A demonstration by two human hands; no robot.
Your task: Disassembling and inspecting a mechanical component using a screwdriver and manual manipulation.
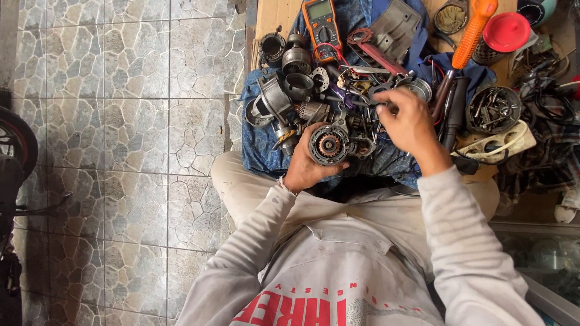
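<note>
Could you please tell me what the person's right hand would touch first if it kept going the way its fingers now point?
Probably the small metal parts heaped on the blue cloth just past the right hand; its fingertips point there, though height above them is unclear.

The motor end (329, 145) is a round grey metal housing, face up, with a ring of copper-coloured windings around a dark centre hole. It sits upright in the left hand (308, 166), over the blue cloth (260, 151), just beside the heap of metal parts (302, 90).
</note>
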